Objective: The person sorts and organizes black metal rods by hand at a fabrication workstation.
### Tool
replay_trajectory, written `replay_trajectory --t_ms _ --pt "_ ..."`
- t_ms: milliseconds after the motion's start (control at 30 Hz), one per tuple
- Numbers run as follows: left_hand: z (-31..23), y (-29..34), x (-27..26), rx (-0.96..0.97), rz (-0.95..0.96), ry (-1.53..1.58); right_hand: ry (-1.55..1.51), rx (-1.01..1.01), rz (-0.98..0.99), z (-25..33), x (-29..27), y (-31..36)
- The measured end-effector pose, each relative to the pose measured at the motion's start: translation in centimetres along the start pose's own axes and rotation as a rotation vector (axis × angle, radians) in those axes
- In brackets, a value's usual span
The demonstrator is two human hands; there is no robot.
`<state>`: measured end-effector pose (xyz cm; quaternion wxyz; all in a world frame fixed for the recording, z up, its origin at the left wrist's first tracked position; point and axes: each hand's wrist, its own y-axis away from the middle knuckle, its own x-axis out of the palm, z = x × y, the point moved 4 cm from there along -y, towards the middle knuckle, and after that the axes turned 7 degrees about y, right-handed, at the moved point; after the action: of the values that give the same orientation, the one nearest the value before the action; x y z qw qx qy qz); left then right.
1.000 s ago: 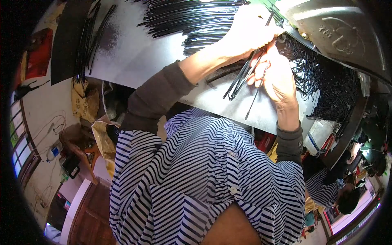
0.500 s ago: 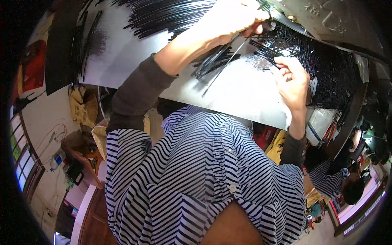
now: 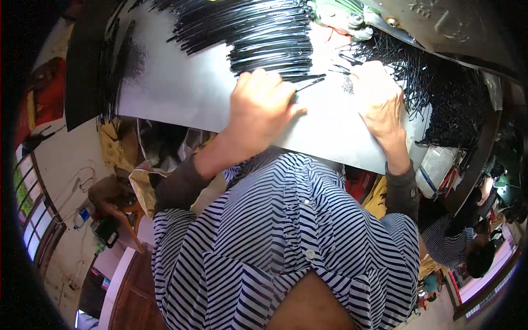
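My left hand point(image 3: 259, 109) is closed, knuckles up, at the near edge of a row of thin black strips point(image 3: 272, 47) laid side by side on the pale work board point(image 3: 181, 93). Dark strip ends point(image 3: 311, 81) stick out to the right of its fingers; the rest is hidden under the hand. My right hand point(image 3: 379, 102) is closed too, further right, with short strip ends point(image 3: 344, 67) showing beyond its fingertips. Past it lies a tangled heap of short black pieces point(image 3: 451, 104). A pale green machine part point(image 3: 352, 25) stands beyond the row.
A large metal machine body point(image 3: 440, 27) overhangs the far right. More black strips point(image 3: 116, 69) lie at the board's left. A white container point(image 3: 434, 171) sits beside the board on the right. Another person in stripes point(image 3: 448, 242) is at the right edge.
My left hand has come back from the machine part toward me, and the loose strips below it now lie at the row's near edge. My right hand has shifted slightly left and turned knuckles up.
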<state>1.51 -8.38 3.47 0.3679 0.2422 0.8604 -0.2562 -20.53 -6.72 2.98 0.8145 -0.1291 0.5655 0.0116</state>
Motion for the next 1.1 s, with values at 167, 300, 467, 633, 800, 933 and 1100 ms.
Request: replay_trajectory --t_ms 167,300,467,633,800,933,1100 --pt "0.7 0.2 1.7 0.112 -0.16 -0.222 0.184 -0.085 -0.097 0.4 0.0 -0.5" --pt "1.0 0.1 1.7 0.1 -0.136 -0.171 0.17 -0.124 -0.196 0.6 -0.4 -0.3" --pt "0.2 0.4 0.7 0.153 -0.15 -0.03 0.062 -0.124 -0.304 0.2 -1.3 -0.2" --pt "0.6 -2.1 -0.7 0.091 -0.112 0.311 -0.232 0.022 -0.348 1.1 -2.4 -0.1" --pt "1.3 -5.5 -0.9 0.147 -0.222 0.344 -0.44 0.037 -0.265 2.2 1.2 0.4" --pt "1.2 -7.1 -0.6 0.147 -0.108 0.238 -0.333 0.025 -0.242 3.0 1.0 -1.5" --pt "1.6 -7.9 0.1 0.144 -0.179 0.267 -0.319 0.143 -0.253 3.3 0.5 -2.7"
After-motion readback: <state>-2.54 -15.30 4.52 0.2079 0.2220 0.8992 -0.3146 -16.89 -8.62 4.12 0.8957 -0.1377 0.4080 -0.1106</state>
